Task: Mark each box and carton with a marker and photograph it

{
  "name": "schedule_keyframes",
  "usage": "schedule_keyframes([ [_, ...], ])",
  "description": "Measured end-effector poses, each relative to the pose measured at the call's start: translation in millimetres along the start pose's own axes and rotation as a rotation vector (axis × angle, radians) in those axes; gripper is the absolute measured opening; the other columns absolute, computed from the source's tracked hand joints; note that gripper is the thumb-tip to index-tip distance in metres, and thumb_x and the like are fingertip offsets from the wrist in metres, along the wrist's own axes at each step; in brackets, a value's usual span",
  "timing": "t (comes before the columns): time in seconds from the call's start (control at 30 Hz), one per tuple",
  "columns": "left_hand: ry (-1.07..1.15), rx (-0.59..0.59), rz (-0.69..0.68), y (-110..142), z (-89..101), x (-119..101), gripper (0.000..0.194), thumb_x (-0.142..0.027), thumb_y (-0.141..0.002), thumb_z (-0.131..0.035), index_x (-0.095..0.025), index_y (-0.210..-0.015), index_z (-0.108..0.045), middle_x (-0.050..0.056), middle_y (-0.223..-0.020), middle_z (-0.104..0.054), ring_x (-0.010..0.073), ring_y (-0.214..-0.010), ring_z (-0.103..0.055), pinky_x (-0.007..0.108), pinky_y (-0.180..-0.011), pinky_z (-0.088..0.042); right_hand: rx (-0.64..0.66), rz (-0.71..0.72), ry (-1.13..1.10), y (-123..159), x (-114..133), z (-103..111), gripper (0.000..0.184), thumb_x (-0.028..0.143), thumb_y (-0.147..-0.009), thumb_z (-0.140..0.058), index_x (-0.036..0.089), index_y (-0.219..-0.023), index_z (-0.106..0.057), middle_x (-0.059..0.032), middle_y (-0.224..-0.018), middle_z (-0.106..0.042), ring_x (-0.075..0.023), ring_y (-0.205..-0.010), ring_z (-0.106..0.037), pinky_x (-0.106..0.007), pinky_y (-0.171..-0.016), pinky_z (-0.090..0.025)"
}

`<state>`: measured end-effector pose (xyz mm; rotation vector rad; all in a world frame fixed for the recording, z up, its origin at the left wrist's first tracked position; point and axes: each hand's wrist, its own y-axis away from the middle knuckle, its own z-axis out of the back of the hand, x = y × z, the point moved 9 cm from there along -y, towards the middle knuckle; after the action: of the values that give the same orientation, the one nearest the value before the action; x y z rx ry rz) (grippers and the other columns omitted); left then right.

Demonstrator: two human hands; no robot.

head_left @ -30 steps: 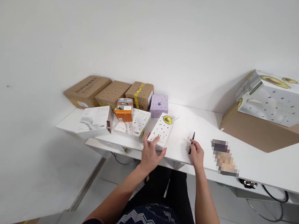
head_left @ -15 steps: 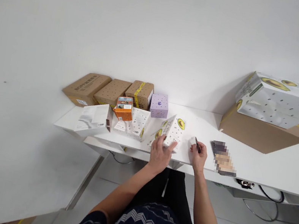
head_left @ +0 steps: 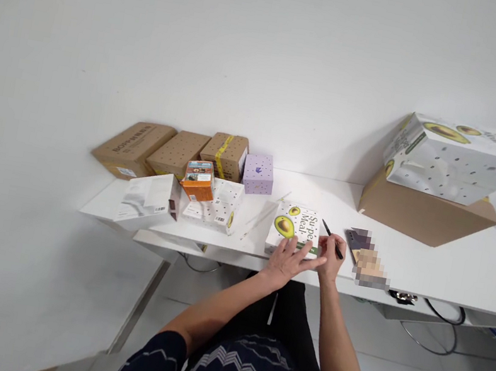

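Observation:
A white avocado-printed box [head_left: 299,215] marked "Super Meal" lies at the table's front with its printed face up. My left hand [head_left: 288,263] rests on its near edge, fingers spread, one reaching right towards my other hand. At the box's right side, my right hand [head_left: 332,261] is closed round a dark pen [head_left: 333,238], which slants up and left out of the fingers. What the right fingertips touch is partly hidden by the box and the left hand.
To the right lies a phone [head_left: 365,254]; behind it a large avocado box [head_left: 452,170] leans on a cardboard box [head_left: 416,212]. Leftward are a purple box [head_left: 258,174], an orange box [head_left: 198,181], white cartons [head_left: 150,197] and several brown boxes [head_left: 137,147].
The avocado box has turned from tilted to lying with its front up, shifted slightly right. My left hand has moved right with it. My right hand still holds the pen, now against the box's side.

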<state>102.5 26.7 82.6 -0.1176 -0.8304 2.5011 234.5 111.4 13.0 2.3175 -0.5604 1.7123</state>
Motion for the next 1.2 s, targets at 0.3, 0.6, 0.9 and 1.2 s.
schedule_keyframes([
  [0.3,0.039,0.074,-0.002,-13,1.1,-8,0.073,-0.009,-0.085,-0.054,-0.051,-0.140,-0.031,0.006,-0.135,-0.053,0.0315,-0.118,-0.054,0.051,-0.093,-0.044,0.027,-0.041,-0.013,2,1,-4,0.035,0.047,-0.074,-0.062,0.021,-0.095,-0.049,0.0023,-0.075,-0.063,-0.0137,-0.072,-0.062,-0.033,-0.077,-0.050],
  [0.6,0.061,0.110,0.000,-23,-0.9,-14,0.070,-0.010,-0.085,-0.054,-0.049,-0.140,-0.032,0.006,-0.137,-0.051,0.0313,-0.117,-0.054,0.049,-0.092,-0.044,-0.040,-0.005,0.097,6,20,-3,0.037,0.043,-0.067,-0.065,0.020,-0.091,-0.050,-0.0029,-0.083,-0.067,-0.0179,-0.082,-0.063,-0.034,-0.079,-0.048],
  [0.9,0.018,0.092,-0.009,-26,0.4,-17,0.063,-0.012,-0.087,-0.051,-0.045,-0.139,-0.038,0.007,-0.135,-0.052,0.0315,-0.112,-0.054,0.047,-0.085,-0.043,-0.026,-0.030,0.068,3,11,0,0.038,0.043,-0.066,-0.064,0.020,-0.094,-0.050,-0.0023,-0.085,-0.066,-0.0170,-0.083,-0.063,-0.033,-0.078,-0.048],
  [1.2,0.062,0.129,0.033,-26,5.2,-14,0.059,-0.014,-0.087,-0.049,-0.035,-0.141,-0.038,0.008,-0.134,-0.052,0.0290,-0.110,-0.052,0.043,-0.085,-0.042,-0.060,-0.061,-0.006,6,10,-1,0.034,0.038,-0.065,-0.064,0.021,-0.091,-0.050,-0.0001,-0.077,-0.068,-0.0168,-0.078,-0.065,-0.032,-0.072,-0.050],
])
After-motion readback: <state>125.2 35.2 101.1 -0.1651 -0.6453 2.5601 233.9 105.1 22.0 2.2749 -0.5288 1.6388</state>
